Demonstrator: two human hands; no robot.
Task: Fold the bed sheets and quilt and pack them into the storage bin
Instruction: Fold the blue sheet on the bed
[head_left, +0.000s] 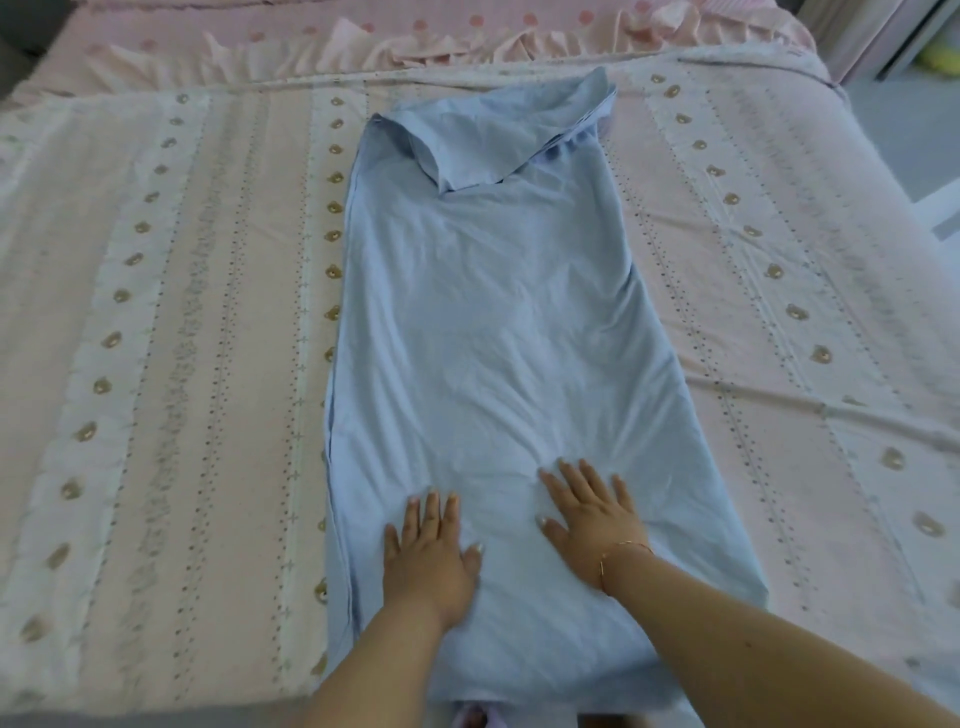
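1. Both forearms reach in from the bottom edge; the left hand (428, 551) and right hand (592, 514) lie flat, fingers spread, pressing the near end of the blue sheet (493, 322).
2. That sheet runs lengthwise as a long strip down the middle of the bed (156, 364), its far end flipped back.
3. Patterned pink bedding lies bare on both sides of the strip.
4. Its near edge is cut off below.

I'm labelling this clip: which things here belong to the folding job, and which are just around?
Job:
blue sheet, folded long, far end flipped back
left hand and right hand, flat on it
patterned quilt beneath

Around:
pink ruffled bedding
bracelet
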